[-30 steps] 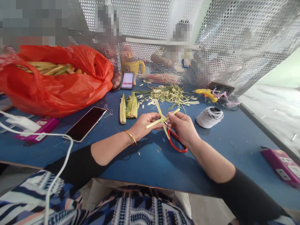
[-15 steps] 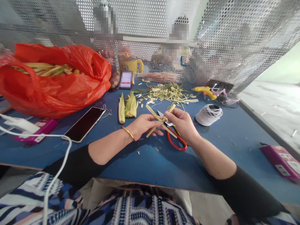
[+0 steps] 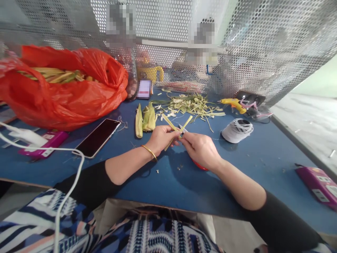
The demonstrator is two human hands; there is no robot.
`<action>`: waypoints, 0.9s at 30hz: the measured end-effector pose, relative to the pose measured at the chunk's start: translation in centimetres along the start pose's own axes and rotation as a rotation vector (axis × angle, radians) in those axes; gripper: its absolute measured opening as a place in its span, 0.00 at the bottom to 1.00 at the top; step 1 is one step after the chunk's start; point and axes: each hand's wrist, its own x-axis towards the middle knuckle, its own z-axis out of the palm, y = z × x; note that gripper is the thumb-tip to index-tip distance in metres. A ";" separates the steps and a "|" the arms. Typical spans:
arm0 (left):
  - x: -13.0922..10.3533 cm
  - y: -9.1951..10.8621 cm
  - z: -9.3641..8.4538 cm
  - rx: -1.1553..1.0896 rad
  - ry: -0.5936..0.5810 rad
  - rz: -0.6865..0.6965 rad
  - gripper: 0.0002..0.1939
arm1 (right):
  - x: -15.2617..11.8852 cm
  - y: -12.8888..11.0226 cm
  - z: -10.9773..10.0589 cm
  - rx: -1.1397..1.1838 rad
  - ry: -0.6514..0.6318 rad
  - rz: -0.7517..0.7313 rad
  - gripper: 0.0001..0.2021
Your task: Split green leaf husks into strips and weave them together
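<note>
My left hand (image 3: 161, 139), with a gold bangle at the wrist, pinches crossed pale-green husk strips (image 3: 186, 123) where they meet. Two ends of the strips fan upward and one points down to the left. Close beside it, my right hand (image 3: 202, 149) has its fingertips pressed together at the lower right of the crossing, covering that part of the strips. Scissors with a red handle (image 3: 200, 166) lie on the table under the right hand, mostly hidden. Two corn husk pieces (image 3: 149, 118) lie beyond my left hand.
A red plastic bag (image 3: 79, 100) of husks stands at the left, near a phone (image 3: 98, 138) and a purple power strip (image 3: 47, 144). Husk scraps (image 3: 193, 104) are heaped at the back. A spool of white thread (image 3: 237, 130), a yellow glue gun (image 3: 233, 103) and another power strip (image 3: 317, 184) are at right.
My right hand has moved down from an upper strip end to the lower right of the crossing, and now covers more of the scissors. The left hand keeps hold of the strips.
</note>
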 end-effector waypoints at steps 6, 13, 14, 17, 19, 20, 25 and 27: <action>-0.3 0.2 -0.2 0.145 -0.114 0.020 0.07 | 0.2 0.1 -1.0 -0.052 0.299 0.028 0.15; -1.7 -0.8 0.5 0.478 -0.342 0.164 0.17 | 0.8 0.3 -0.9 0.390 0.168 0.221 0.11; -1.8 -0.9 0.6 0.502 -0.348 0.178 0.17 | 0.8 0.2 -0.8 0.483 0.125 0.251 0.11; -1.6 -1.2 0.5 0.525 -0.324 0.188 0.17 | 0.8 0.1 -0.7 0.596 0.136 0.297 0.10; -1.4 -1.3 0.4 0.518 -0.284 0.177 0.18 | 0.7 0.0 -0.9 0.556 0.201 0.301 0.07; -1.2 -1.3 0.3 0.504 -0.258 0.163 0.18 | 0.6 -0.1 -1.0 0.521 0.223 0.294 0.06; -0.8 -0.8 0.3 0.297 -0.113 0.058 0.16 | -0.1 -0.5 -1.0 0.210 0.344 0.104 0.07; -0.9 -0.4 0.4 0.218 -0.087 0.012 0.15 | -0.3 -0.5 -0.6 0.053 0.376 -0.039 0.10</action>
